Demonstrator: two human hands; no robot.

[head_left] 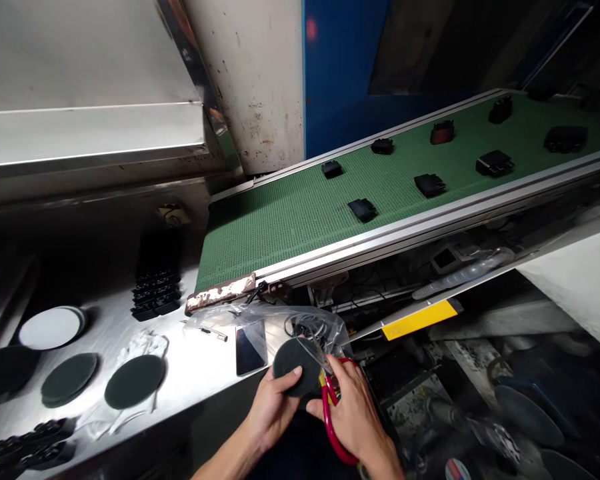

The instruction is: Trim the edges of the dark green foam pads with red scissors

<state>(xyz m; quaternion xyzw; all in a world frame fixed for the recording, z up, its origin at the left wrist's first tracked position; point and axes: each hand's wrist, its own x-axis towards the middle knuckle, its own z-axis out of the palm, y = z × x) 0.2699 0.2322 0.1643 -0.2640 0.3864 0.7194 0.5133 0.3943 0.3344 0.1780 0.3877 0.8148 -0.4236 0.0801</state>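
My left hand (274, 408) is closed on a dark green round abrasive pad (296, 365), thumb on top and fingers beneath. In my right hand (354, 407) is a pair of scissors (329, 427) with red handles. The scissors' blades lie against the pad's right side; whether they cut into it I cannot tell. Both hands are close together just off the front edge of the metal table (200, 373). Behind the pad are a clear plastic bag (280, 317) and a dark phone (250, 348) lying flat.
A green conveyor belt (280, 220) with several black plug-like parts (363, 209) runs to the upper right. Round pads (135, 381) and stacked black parts (156, 293) lie on the table's left. A yellow-labelled metal edge (420, 320) juts out at right, above cluttered machinery.
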